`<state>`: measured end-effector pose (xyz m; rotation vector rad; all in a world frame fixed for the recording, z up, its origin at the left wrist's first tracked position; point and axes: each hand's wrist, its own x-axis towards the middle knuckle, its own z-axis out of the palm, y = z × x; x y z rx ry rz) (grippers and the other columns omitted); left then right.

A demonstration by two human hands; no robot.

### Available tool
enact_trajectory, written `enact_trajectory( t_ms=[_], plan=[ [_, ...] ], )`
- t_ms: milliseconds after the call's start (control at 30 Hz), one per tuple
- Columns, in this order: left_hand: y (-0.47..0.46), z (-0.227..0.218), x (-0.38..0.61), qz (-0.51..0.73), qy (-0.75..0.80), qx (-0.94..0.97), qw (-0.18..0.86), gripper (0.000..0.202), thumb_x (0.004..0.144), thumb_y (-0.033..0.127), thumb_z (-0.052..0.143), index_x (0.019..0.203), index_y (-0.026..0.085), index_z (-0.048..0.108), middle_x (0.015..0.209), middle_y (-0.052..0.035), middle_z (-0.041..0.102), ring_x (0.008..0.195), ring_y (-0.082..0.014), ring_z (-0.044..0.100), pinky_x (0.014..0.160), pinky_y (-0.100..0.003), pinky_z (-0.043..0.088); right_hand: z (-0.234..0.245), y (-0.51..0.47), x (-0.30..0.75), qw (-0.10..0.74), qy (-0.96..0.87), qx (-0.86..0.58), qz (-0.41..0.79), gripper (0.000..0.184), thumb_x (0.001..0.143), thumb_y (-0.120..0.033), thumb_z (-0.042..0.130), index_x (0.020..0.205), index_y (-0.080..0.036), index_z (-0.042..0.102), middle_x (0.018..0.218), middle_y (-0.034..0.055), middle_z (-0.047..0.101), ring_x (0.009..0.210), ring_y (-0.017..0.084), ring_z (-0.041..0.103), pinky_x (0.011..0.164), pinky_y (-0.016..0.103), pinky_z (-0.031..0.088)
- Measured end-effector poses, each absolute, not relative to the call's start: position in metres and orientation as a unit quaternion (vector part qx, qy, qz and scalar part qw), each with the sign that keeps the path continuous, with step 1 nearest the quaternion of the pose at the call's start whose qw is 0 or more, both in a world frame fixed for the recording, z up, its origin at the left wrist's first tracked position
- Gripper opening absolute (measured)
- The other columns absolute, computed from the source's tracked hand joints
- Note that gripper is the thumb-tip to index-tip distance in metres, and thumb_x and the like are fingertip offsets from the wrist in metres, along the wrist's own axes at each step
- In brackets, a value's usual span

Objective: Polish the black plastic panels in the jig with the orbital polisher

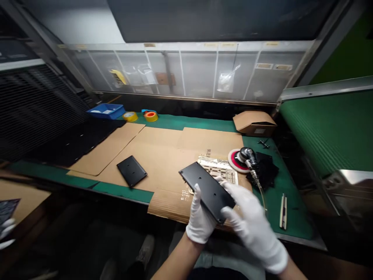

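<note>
A green-topped bench fills the space ahead; clock directions centre on the held panel, 12 pointing away from the wearer. Flattened cardboard covers much of the bench, and a carton sits toward 1 o'clock. The held black panel is raised, tilted, over the cardboard's near edge. The left hand grips it, thumb over the edge and other fingers mostly hidden; the right hand closes on its near end, thumb against the corner.

A 2nd panel lies loose on the cardboard toward 9 o'clock. The polisher rests unheld at 2 o'clock. A slim pale tool lies untouched between 3 and 4.

Judging by this, handling of 1 panel appears under way and incomplete, as it is not set down. Whether the 2nd is finished or waiting, I cannot tell; its upper face shows no clue.
</note>
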<state>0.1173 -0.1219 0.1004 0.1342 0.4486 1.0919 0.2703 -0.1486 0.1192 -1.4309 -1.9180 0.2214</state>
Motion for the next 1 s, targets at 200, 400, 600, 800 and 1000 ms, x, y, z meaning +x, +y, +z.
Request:
enact_trajectory(
  t_ms=[200, 400, 600, 800, 1000],
  plan=[
    [-0.123, 0.110, 0.080, 0.465, 0.178, -0.028, 0.867, 0.087, 0.089, 0.083, 0.039, 0.131, 0.011, 0.063, 0.130, -0.0177, 0.065, 0.110, -0.0305, 0.064, 0.100, -0.052, 0.051, 0.041, -0.151, 0.425, 0.108, -0.455, -0.884, 0.023, 0.082, 0.096, -0.069, 0.030, 0.141, -0.005, 0.056, 0.117, 0.0295, 0.064, 0.108, 0.049, 0.063, 0.085, 0.060, 0.053],
    [-0.133, 0.121, 0.074, 0.418, 0.129, -0.020, 0.899, 0.087, 0.092, 0.081, 0.031, 0.136, 0.012, 0.060, 0.138, -0.0192, 0.060, 0.113, -0.0320, 0.063, 0.091, -0.048, 0.052, -0.011, -0.156, 0.465, -0.052, -0.387, -0.904, 0.175, 0.079, 0.095, -0.064, 0.030, 0.139, -0.003, 0.052, 0.111, 0.0320, 0.064, 0.098, 0.046, 0.068, 0.074, 0.050, 0.055],
    [-0.139, 0.128, 0.069, 0.415, 0.140, -0.026, 0.899, 0.083, 0.096, 0.075, 0.031, 0.135, 0.008, 0.059, 0.137, -0.0200, 0.061, 0.116, -0.0318, 0.063, 0.089, -0.046, 0.055, -0.010, -0.159, 0.469, -0.014, -0.386, -0.903, 0.187, 0.067, 0.091, -0.057, 0.041, 0.138, -0.012, 0.058, 0.113, 0.0248, 0.069, 0.101, 0.044, 0.068, 0.074, 0.047, 0.054],
    [-0.141, 0.123, 0.068, 0.401, 0.142, -0.069, 0.902, 0.063, 0.098, 0.057, 0.047, 0.131, 0.005, 0.060, 0.127, -0.0202, 0.067, 0.108, -0.0297, 0.068, 0.085, -0.042, 0.057, -0.009, -0.163, 0.462, 0.008, -0.390, -0.904, 0.176, 0.058, 0.084, -0.050, 0.049, 0.124, -0.012, 0.067, 0.107, 0.0237, 0.071, 0.097, 0.045, 0.069, 0.071, 0.047, 0.053],
    [-0.147, 0.108, 0.060, 0.370, 0.156, -0.076, 0.913, 0.034, 0.089, 0.022, 0.054, 0.115, 0.005, 0.068, 0.107, -0.0152, 0.074, 0.094, -0.0231, 0.072, 0.085, -0.032, 0.056, -0.002, -0.169, 0.461, 0.020, -0.384, -0.910, 0.157, 0.046, 0.084, -0.041, 0.047, 0.111, -0.014, 0.072, 0.091, 0.0209, 0.072, 0.081, 0.040, 0.070, 0.062, 0.044, 0.051]
  ],
)
